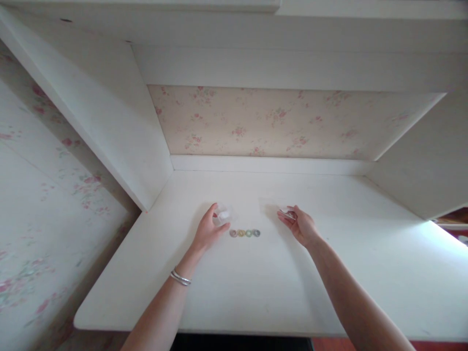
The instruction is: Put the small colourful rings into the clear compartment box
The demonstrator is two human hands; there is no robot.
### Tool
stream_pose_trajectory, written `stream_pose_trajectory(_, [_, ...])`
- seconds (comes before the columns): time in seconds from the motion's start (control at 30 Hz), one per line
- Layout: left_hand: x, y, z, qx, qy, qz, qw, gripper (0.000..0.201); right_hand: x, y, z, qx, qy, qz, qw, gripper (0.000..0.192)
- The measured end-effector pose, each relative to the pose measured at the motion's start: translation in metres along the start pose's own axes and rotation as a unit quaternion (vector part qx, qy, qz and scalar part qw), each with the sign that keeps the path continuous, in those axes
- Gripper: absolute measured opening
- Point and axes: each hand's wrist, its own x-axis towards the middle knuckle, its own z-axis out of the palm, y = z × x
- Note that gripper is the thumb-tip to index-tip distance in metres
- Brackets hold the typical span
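Four small round rings (244, 233) between left hand (209, 228) fingers around clear cup (221, 215), right hand (300, 225) pinching lid (287, 213).

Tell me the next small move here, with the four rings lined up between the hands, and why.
Probably bring the left hand with its small clear container down beside the row of rings. That hand already grips the container just above the nearest ring, while the right hand holds a small clear piece, maybe a lid, off to the side. What the container holds is too small to tell.
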Motion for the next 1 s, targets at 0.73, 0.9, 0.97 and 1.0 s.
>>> stream_pose_trajectory(0.73, [0.048, 0.024, 0.031, 0.178, -0.098, 0.028, 0.979, 0.075, 0.001, -0.010, -0.107, -0.661, 0.166, -0.122, 0.722, 0.046])
stream_pose_trajectory(0.9, [0.053, 0.020, 0.029, 0.201, -0.119, 0.024, 0.972, 0.077, -0.007, -0.005, -0.103, -0.667, 0.169, -0.130, 0.714, 0.049])
stream_pose_trajectory(0.97, [0.055, 0.019, 0.029, 0.206, -0.125, 0.023, 0.970, 0.077, -0.008, -0.003, -0.102, -0.669, 0.164, -0.125, 0.714, 0.050])
stream_pose_trajectory(1.0, [0.056, 0.019, 0.029, 0.211, -0.128, 0.024, 0.969, 0.076, -0.008, -0.002, -0.102, -0.669, 0.164, -0.124, 0.714, 0.050])
